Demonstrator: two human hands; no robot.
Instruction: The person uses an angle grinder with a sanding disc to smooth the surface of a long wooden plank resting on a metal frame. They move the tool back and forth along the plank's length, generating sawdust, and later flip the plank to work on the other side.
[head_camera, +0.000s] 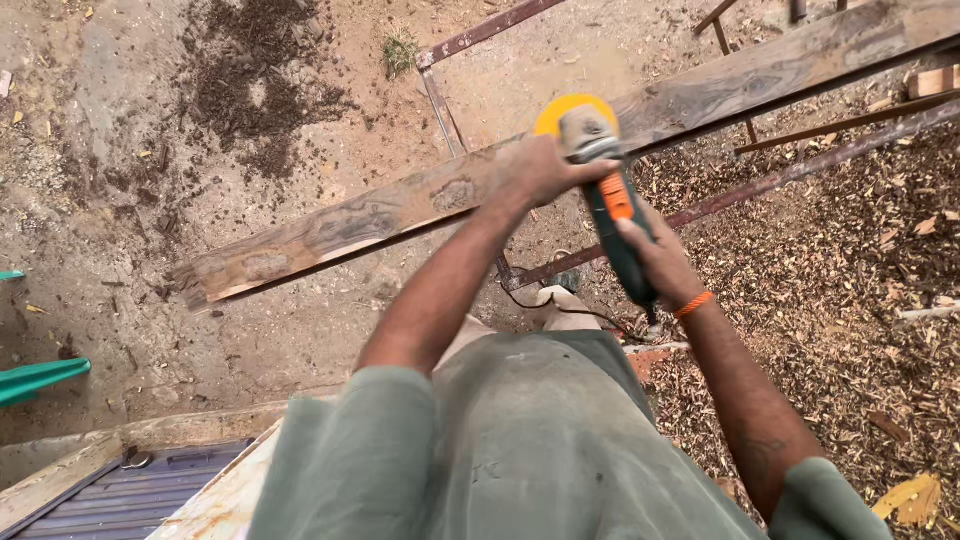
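- Both hands clamp an angle grinder (610, 190): the left hand (545, 170) wraps its head by the yellow disc (560, 110), and the right hand (660, 255) closes round the dark body.
- Disc meets the long weathered plank (400, 210), which lies across a rusty metal frame (780, 175).
- Wood shavings (850, 290) lie right of the plank.
- Judged: keeping the disc flat, with light pressure, would sand evenly.

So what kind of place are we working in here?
Likely an outdoor woodworking yard: bare dirt ground, wood shavings strewn about, and a long plank on a metal frame, with both hands on an angle grinder.
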